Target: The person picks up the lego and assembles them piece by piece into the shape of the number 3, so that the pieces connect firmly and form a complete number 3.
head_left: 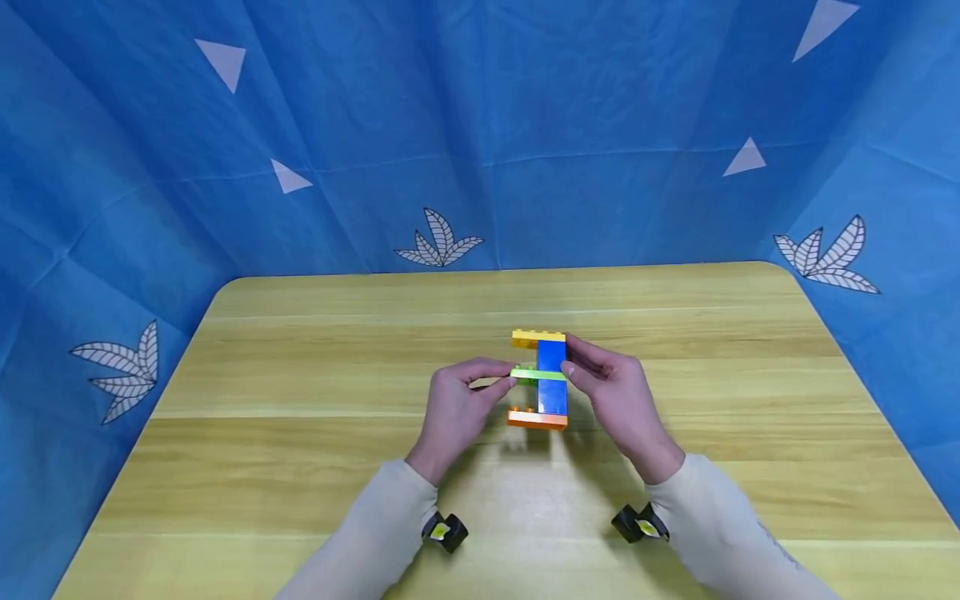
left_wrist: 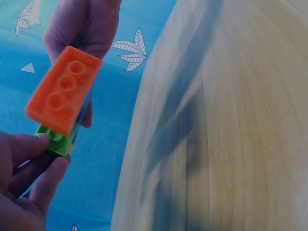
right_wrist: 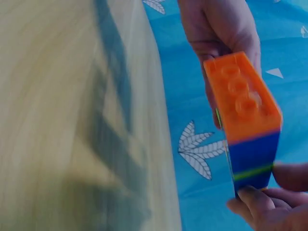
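A toy-brick assembly is held up over the table between both hands. It has blue bricks (head_left: 552, 397) on its right side, with a yellow brick (head_left: 537, 336), a green brick (head_left: 528, 375) and an orange brick (head_left: 537, 419) jutting left from them. The left hand (head_left: 459, 406) pinches the free end of the green brick between thumb and fingers, which the left wrist view also shows. On the opposite side, the right hand (head_left: 621, 402) grips the blue part, thumb near the green brick. The orange brick's hollow underside (right_wrist: 243, 98) faces both wrist cameras.
A pale wood-grain table (head_left: 300, 492) lies beneath the hands, which cast shadows on it. Behind and beside it hangs a blue cloth (head_left: 480, 108) printed with white leaves and triangles. Small black devices (head_left: 446, 532) sit at both sleeve cuffs.
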A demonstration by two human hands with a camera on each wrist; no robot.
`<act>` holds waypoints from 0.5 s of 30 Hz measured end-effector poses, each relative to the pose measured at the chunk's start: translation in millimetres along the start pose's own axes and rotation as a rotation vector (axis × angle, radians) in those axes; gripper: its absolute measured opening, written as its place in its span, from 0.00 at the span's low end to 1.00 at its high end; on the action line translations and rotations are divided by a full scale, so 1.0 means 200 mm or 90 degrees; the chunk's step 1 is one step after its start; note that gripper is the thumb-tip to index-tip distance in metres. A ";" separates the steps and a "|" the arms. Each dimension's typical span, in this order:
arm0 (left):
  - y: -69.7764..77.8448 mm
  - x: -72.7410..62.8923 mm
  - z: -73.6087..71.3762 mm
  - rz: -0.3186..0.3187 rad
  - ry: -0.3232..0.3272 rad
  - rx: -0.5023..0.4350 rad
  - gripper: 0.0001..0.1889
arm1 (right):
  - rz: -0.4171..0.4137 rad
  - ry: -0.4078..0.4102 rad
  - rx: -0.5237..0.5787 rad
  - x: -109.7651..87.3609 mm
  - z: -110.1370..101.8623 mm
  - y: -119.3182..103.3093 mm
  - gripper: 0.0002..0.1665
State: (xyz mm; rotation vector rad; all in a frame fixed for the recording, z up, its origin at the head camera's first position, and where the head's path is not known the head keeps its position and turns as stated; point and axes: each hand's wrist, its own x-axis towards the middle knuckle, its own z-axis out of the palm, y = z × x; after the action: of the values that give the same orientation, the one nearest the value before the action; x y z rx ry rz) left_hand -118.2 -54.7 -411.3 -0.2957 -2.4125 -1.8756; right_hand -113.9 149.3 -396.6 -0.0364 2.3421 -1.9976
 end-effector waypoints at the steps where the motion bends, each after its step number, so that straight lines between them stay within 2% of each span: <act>1: 0.00 0.00 0.00 -0.009 -0.005 0.005 0.07 | -0.003 0.007 0.003 0.00 0.01 0.00 0.26; 5: 0.00 0.01 0.00 -0.070 -0.039 0.036 0.06 | 0.001 0.021 0.015 0.02 0.01 0.03 0.24; 8: -0.01 0.03 0.00 -0.102 -0.059 0.068 0.06 | 0.016 0.004 0.032 0.03 0.00 0.05 0.24; 15: -0.05 0.08 -0.01 -0.114 -0.084 0.112 0.06 | 0.059 -0.033 0.033 0.07 0.00 0.09 0.27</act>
State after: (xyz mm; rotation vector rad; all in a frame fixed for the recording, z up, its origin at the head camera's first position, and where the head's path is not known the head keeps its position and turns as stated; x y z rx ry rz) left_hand -136.7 -57.6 -418.0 -0.2050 -2.7551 -1.7428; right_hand -128.2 151.2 -415.6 0.0226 2.2182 -1.9884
